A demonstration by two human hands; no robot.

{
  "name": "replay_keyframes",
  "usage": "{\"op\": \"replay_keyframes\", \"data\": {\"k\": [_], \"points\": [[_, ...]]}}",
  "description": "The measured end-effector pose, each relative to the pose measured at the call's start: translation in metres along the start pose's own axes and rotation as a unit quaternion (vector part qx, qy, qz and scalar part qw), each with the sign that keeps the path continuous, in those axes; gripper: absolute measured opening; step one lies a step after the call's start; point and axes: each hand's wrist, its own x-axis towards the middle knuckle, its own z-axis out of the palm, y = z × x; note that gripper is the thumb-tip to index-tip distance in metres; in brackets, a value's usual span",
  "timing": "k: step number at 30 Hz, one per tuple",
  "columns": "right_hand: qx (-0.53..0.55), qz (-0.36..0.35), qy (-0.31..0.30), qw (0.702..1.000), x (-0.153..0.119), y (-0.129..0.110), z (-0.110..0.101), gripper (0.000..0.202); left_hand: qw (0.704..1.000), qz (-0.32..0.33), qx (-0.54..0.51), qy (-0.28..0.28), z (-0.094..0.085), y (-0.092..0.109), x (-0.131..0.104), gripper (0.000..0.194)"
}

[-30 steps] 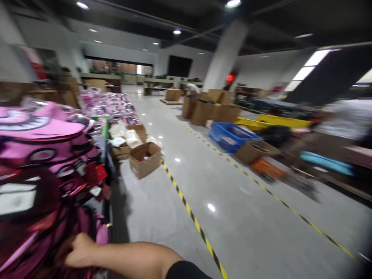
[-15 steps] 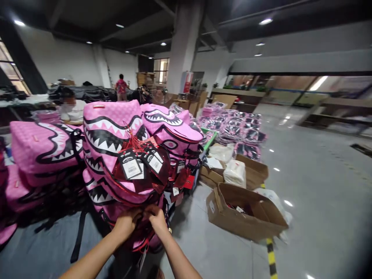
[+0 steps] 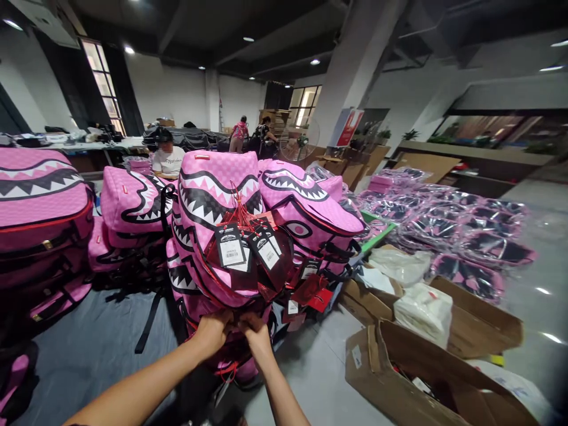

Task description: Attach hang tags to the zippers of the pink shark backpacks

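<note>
Pink backpacks with black-and-white shark-mouth prints are stacked before me. On the upper backpack (image 3: 219,168) lie black hang tags (image 3: 229,247) with white barcode labels, bunched on red strings (image 3: 239,207). My left hand (image 3: 213,338) and my right hand (image 3: 256,336) are close together at the front of the stack, below the tags, by the lower backpack (image 3: 189,305). The fingers of both are bent and pinched; what lies between them is hidden. Below them hangs a red cord (image 3: 228,373) with a pale tag. Beside the stack sits another backpack (image 3: 310,207) with an eye print.
More pink backpacks (image 3: 39,207) stand at left on a dark grey cloth (image 3: 110,331). At right are an open cardboard box (image 3: 368,361), a white plastic-wrapped bundle (image 3: 423,310) and many plastic-wrapped pink packs (image 3: 465,225). A seated person (image 3: 168,158) and others are farther back.
My view has swung left, so the stack and boxes appear farther right and more backpacks show at left. Both hands stay at the same spot on the stack, fingers still pinched.
</note>
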Motion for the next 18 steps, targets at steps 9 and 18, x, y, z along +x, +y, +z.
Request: {"op": "replay_keyframes", "data": {"k": [9, 18], "points": [[-0.002, 0.009, -0.007, 1.000, 0.0055, 0.0052, -0.0060, 0.017, 1.000, -0.004, -0.009, -0.009, 0.0016, 0.0039, 0.0018, 0.027], [-0.006, 0.020, -0.010, 1.000, 0.0102, 0.0082, -0.0076, 0.017, 1.000, -0.022, 0.019, -0.009, -0.0010, 0.0076, 0.0020, 0.031]]}}
